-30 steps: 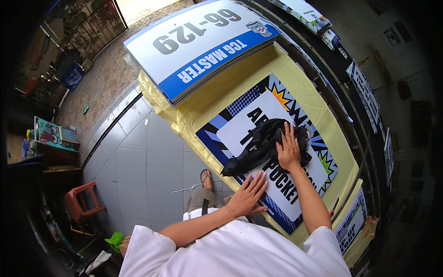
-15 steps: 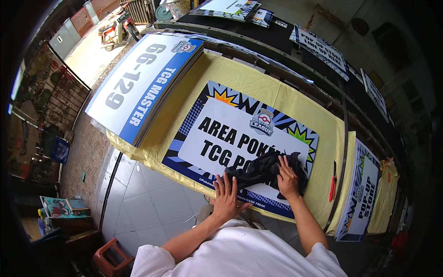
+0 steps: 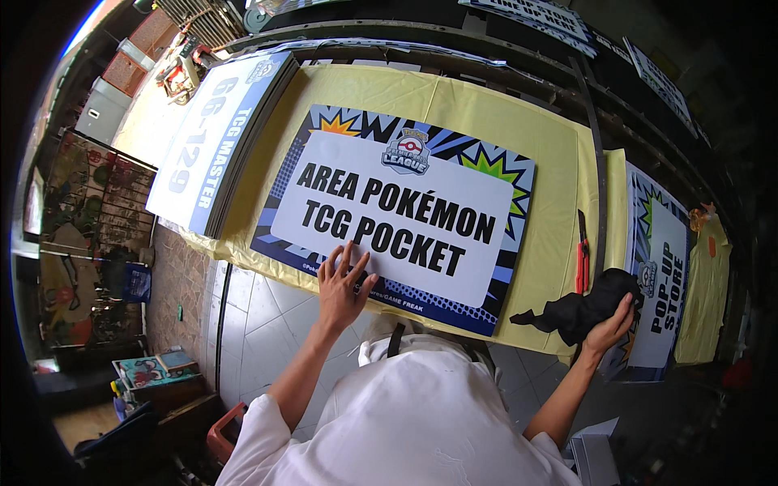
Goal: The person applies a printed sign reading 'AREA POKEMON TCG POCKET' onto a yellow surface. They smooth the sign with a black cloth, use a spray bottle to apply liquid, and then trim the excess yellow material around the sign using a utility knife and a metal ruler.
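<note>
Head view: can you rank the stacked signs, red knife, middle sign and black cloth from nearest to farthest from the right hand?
1. Black cloth: held in the right hand.
2. Red knife: just beyond the cloth.
3. Middle sign: left of the knife.
4. Stacked signs: far left.

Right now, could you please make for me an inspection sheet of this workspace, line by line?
Surface: creased yellow covering under the printed sign.
Job's things: printed sign face up; black cloth bunched.
Clutter: red-and-black utility knife right of the sign; stacked blue-and-white signs at left.
Hands: left hand appears to rest on the sign's lower edge; right hand grips the cloth.
Cables: nothing seen.
Surroundings: grey tiled floor; red stool, partly hidden.
</note>
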Demonstrator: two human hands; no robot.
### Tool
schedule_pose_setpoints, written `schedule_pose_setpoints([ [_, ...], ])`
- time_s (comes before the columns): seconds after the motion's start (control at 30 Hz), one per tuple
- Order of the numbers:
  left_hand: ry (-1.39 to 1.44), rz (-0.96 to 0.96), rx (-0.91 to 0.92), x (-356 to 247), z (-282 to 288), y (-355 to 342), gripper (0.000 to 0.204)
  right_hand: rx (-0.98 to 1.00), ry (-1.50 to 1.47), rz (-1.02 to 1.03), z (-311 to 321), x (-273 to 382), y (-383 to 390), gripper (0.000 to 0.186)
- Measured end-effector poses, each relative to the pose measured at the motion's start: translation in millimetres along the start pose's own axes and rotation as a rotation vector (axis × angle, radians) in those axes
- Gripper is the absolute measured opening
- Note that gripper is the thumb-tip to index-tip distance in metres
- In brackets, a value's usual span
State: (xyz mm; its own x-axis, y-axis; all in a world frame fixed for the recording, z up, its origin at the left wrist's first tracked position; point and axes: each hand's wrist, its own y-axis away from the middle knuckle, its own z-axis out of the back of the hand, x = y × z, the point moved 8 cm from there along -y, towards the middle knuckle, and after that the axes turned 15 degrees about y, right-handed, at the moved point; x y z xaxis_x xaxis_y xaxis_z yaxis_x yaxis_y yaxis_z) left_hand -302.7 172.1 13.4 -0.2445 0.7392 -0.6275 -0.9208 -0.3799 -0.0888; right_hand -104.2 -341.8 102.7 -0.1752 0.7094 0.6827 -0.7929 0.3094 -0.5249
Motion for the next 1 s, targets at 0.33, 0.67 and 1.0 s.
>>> schedule_pose_setpoints([
  [0.33, 0.462, 0.284, -0.874, 27, 66, 23, 0.025, 0.664, -0.095, 0.146, -75, 12, 40, 0.034],
  [0.67, 0.263, 0.108, -0.647, -130, -50, 31, 0.024, 0.649, 0.328, 0.556, -95, 50, 4, 0.04],
  [1.0, 0.251, 0.117, -0.424, -179, -103, -47, 0.034, 0.463, 0.397, 0.143, -60, -76, -205, 0.03],
])
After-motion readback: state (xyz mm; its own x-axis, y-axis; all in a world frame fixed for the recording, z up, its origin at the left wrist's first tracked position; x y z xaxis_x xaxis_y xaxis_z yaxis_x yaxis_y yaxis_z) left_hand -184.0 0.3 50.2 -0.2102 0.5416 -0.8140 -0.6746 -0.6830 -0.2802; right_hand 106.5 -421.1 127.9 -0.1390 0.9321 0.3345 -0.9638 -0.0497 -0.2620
